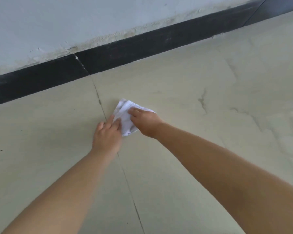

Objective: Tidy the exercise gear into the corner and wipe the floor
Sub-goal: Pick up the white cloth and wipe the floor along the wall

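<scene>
A crumpled white cloth (pixel 124 114) lies flat on the pale tiled floor (pixel 193 92), just right of a tile joint. My right hand (pixel 145 122) presses down on the cloth's right side, fingers pointing left. My left hand (pixel 107 134) rests at the cloth's near left edge, its fingertips on the fabric. Both forearms reach in from the bottom of the head view. No exercise gear is visible.
A black skirting board (pixel 125 53) runs diagonally along the foot of a white wall (pixel 57 22) with flaking paint, a little beyond the cloth. A dark tile joint (pixel 125 174) crosses the floor under my left hand. Faint veined stains mark the floor to the right.
</scene>
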`<state>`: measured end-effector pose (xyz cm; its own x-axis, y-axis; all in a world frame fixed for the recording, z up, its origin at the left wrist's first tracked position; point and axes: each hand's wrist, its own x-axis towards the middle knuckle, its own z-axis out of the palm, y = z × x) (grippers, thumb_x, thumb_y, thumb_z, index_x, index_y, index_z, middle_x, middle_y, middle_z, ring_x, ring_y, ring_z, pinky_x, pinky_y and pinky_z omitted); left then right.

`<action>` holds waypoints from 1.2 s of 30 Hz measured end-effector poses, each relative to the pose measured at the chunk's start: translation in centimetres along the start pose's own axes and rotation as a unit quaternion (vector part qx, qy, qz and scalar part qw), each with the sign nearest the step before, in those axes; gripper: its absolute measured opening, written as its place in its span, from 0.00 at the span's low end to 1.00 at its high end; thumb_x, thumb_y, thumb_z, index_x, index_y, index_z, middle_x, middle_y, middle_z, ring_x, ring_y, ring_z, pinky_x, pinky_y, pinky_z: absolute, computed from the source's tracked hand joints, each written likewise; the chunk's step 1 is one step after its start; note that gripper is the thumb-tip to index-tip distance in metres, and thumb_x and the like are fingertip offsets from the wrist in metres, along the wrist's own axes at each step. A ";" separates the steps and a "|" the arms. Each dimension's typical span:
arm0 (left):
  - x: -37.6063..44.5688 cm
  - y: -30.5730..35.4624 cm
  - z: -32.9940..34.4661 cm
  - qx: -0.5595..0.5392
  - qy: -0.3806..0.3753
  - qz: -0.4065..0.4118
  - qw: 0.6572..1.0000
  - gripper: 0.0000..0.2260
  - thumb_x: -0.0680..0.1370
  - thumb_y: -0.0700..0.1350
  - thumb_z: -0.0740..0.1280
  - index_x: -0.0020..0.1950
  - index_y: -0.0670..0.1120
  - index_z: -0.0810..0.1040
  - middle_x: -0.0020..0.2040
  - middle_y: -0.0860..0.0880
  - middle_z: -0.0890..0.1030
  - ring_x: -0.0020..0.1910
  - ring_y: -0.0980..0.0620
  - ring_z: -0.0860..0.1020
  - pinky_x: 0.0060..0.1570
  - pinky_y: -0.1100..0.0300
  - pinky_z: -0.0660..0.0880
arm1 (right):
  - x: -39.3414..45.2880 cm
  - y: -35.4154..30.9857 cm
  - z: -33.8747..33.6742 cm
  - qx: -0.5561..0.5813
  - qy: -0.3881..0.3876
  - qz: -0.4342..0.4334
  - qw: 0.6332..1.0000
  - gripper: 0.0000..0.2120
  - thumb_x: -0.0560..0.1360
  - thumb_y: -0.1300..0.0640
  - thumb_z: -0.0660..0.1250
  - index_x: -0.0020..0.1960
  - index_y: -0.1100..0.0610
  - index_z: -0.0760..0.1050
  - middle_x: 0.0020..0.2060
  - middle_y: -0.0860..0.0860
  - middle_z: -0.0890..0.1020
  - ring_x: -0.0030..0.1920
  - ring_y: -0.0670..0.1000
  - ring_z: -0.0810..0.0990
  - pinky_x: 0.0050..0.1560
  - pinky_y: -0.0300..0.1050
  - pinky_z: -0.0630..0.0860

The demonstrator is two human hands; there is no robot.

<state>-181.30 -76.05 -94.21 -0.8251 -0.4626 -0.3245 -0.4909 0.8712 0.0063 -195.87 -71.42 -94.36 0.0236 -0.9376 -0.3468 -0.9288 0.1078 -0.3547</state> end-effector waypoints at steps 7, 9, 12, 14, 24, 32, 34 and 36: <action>9.0 4.0 -5.0 -0.038 -0.102 -0.151 0.983 0.25 0.81 0.38 0.53 0.78 0.40 0.50 0.78 0.47 0.53 0.76 0.49 0.57 0.69 0.57 0.61 | 2.3 7.1 -3.8 -0.044 -0.031 0.075 0.996 0.19 0.77 0.66 0.58 0.67 0.61 0.69 0.71 0.52 0.65 0.68 0.53 0.69 0.60 0.48 0.73; 10.5 6.4 -5.0 -0.050 -0.090 -0.132 0.986 0.25 0.82 0.38 0.52 0.78 0.41 0.49 0.79 0.47 0.52 0.76 0.48 0.57 0.70 0.57 0.61 | -0.1 10.2 -4.2 -0.041 -0.007 0.079 0.996 0.17 0.77 0.67 0.58 0.65 0.62 0.71 0.72 0.52 0.65 0.70 0.51 0.68 0.60 0.46 0.72; 10.2 12.3 -4.5 -0.054 -0.115 -0.068 0.990 0.24 0.82 0.40 0.50 0.78 0.43 0.48 0.79 0.45 0.47 0.78 0.47 0.48 0.74 0.56 0.53 | -7.1 13.5 -1.5 -0.034 0.022 0.077 0.996 0.16 0.75 0.71 0.54 0.59 0.66 0.74 0.72 0.54 0.66 0.73 0.50 0.64 0.58 0.46 0.76; 8.5 17.3 -3.8 -0.078 -0.167 -0.066 0.981 0.24 0.82 0.42 0.49 0.78 0.43 0.49 0.78 0.39 0.48 0.78 0.43 0.46 0.75 0.53 0.49 | -12.2 14.4 1.0 0.006 0.072 0.076 0.994 0.14 0.68 0.73 0.57 0.45 0.66 0.80 0.60 0.60 0.79 0.63 0.58 0.78 0.41 0.47 0.83; 8.3 20.8 -2.5 -0.098 -0.125 -0.090 0.983 0.25 0.76 0.36 0.46 0.71 0.29 0.64 0.73 0.32 0.63 0.74 0.39 0.63 0.72 0.55 0.63 | -15.0 14.3 2.0 0.061 0.095 0.138 0.984 0.24 0.73 0.74 0.56 0.68 0.66 0.69 0.71 0.57 0.68 0.71 0.55 0.68 0.62 0.44 0.74; 15.1 17.9 -4.6 -0.079 -0.119 -0.094 0.985 0.24 0.83 0.38 0.49 0.77 0.37 0.46 0.79 0.41 0.43 0.78 0.45 0.42 0.76 0.56 0.43 | -9.5 17.6 -2.6 0.043 0.007 0.164 0.986 0.25 0.81 0.65 0.50 0.76 0.58 0.50 0.77 0.49 0.48 0.77 0.47 0.47 0.74 0.41 0.55; 14.5 18.3 -4.4 -0.093 -0.112 -0.078 0.986 0.23 0.83 0.38 0.47 0.78 0.38 0.46 0.79 0.42 0.43 0.78 0.46 0.43 0.76 0.57 0.44 | -10.5 17.8 -2.5 0.036 -0.001 0.164 0.986 0.25 0.81 0.65 0.49 0.77 0.58 0.50 0.77 0.49 0.49 0.77 0.47 0.47 0.73 0.41 0.56; 13.7 18.7 -4.1 -0.096 -0.102 -0.040 0.989 0.22 0.83 0.38 0.46 0.78 0.40 0.47 0.79 0.44 0.44 0.79 0.47 0.44 0.76 0.59 0.45 | -11.7 18.0 -2.3 0.031 -0.006 0.161 0.986 0.25 0.81 0.65 0.49 0.76 0.58 0.51 0.77 0.49 0.50 0.77 0.47 0.49 0.73 0.41 0.57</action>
<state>-202.95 -66.83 -94.66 -0.7172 -0.4696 -0.5149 -0.6131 0.7765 0.1457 -213.68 -59.28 -94.66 -0.2648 -0.8471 -0.4607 -0.8640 0.4206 -0.2768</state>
